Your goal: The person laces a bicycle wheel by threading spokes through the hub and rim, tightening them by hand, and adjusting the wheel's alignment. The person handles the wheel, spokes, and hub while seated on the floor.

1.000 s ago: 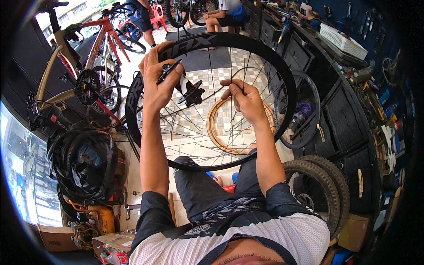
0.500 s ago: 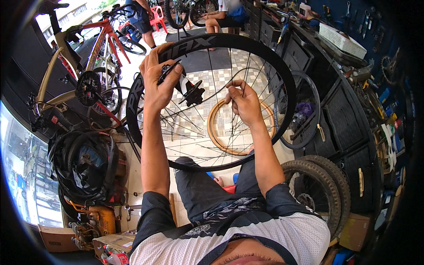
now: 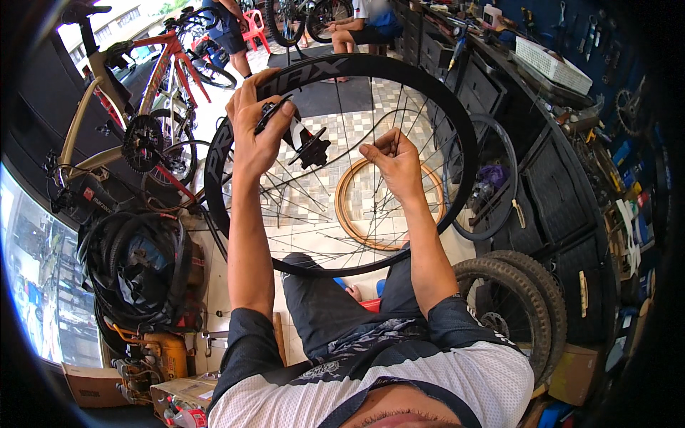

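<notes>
A black bicycle rim with grey lettering [image 3: 468,150] spans the frame's centre, thin dark spokes [image 3: 340,107] inside it. Left of centre, the left hand [image 3: 255,125] has its grip closed around a black-and-white metal hub [image 3: 302,144]. Right of centre, the right hand's [image 3: 391,162] thumb and fingers nearly meet; I cannot tell whether that grip has hold of anything. Below, a tan hoop [image 3: 340,203] shows.
</notes>
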A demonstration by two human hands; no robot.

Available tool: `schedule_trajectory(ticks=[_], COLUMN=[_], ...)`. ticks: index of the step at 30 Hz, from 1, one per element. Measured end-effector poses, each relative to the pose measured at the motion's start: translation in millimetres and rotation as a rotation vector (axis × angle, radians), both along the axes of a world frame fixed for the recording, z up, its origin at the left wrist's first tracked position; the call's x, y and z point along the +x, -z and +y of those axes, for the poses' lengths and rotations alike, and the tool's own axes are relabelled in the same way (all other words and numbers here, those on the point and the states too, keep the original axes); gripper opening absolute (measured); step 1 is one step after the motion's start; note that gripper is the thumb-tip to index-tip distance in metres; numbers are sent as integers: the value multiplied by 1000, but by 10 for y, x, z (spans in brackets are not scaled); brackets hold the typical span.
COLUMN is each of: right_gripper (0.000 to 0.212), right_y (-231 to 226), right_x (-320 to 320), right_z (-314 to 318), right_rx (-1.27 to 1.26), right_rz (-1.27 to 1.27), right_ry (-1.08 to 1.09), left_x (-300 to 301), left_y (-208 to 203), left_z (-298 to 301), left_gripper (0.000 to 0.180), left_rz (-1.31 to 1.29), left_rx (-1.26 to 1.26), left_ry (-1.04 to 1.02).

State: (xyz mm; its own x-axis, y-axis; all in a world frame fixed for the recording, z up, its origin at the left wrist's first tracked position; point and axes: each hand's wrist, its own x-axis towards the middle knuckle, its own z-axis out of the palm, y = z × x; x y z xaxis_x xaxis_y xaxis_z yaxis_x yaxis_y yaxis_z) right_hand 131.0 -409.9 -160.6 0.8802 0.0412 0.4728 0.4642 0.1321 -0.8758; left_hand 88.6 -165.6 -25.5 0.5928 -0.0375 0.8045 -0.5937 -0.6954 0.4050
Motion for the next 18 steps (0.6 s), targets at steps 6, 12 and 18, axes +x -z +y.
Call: schedule_trajectory(ticks=[6, 12, 18], right_gripper=[15, 24, 19], right_y=[28, 45, -18], right_x=[-91, -126, -121], right_z=[-36, -108, -55], right_rx=[260, 189, 59], right_rz=[225, 189, 118], right_ry=[-340, -415, -167], left_x=[5, 5, -8], left_y=[9, -17, -15], left_z=[7, -21, -12], left_gripper=[44, 46, 48], left_rz=[-7, 8, 14], left_rx=[21, 23, 29], left_ry=[-11, -18, -29])
